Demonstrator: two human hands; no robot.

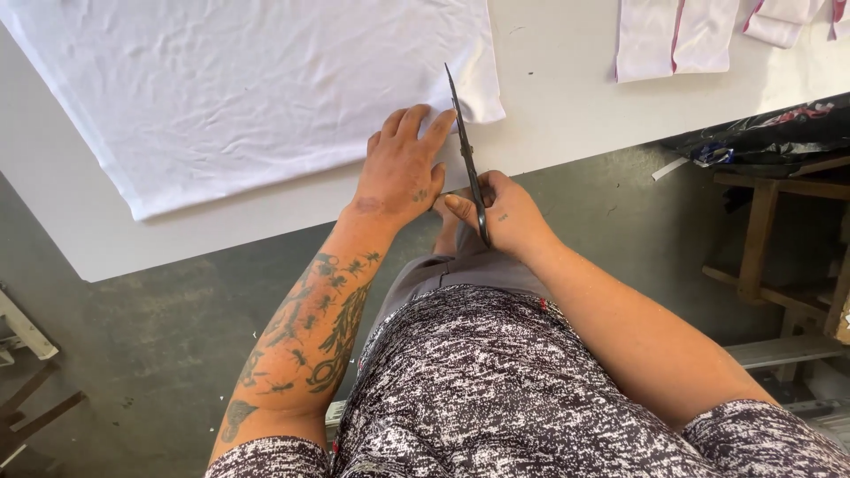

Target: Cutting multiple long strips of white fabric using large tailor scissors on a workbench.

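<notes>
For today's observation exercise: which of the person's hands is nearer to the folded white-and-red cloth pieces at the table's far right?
Right. The right hand, holding the scissors, lies below-left of the cloth pieces; the left hand is farther left, pressing the white fabric.

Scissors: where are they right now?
Head view, centre: the scissors are in the right hand at the table's near edge, blades along the white fabric's right edge, beside the left hand.

White fabric (pixel 248 88) at ten o'clock on a white table (pixel 567 97), black scissors (pixel 467 159), grey floor (pixel 150 336), black-and-white speckled shirt (pixel 496 389)
</notes>
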